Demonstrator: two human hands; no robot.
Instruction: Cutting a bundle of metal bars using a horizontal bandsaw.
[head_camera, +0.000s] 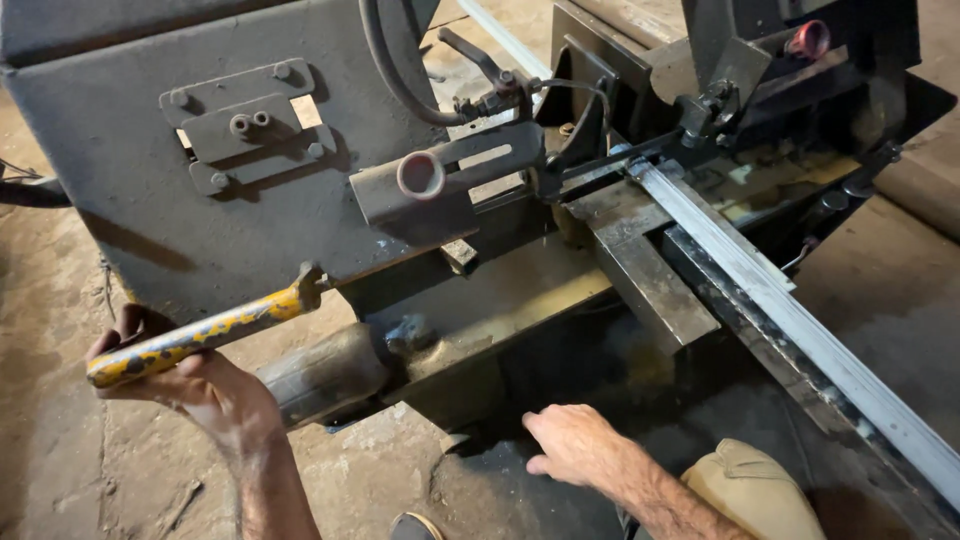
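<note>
Left hand (190, 380) closed around yellow lever (200, 335) at saw's (200, 150) lower left, right hand (570, 442) open, fingers loosely curled, empty, low beside saw base, long metal bar (790, 320) lay clamped across bed at right

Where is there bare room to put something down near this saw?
Bare concrete floor lies left of the left hand on the yellow handle, and between both forearms. The right hand hovers by the dark machine base. The vise bed around the metal bar is crowded.
</note>
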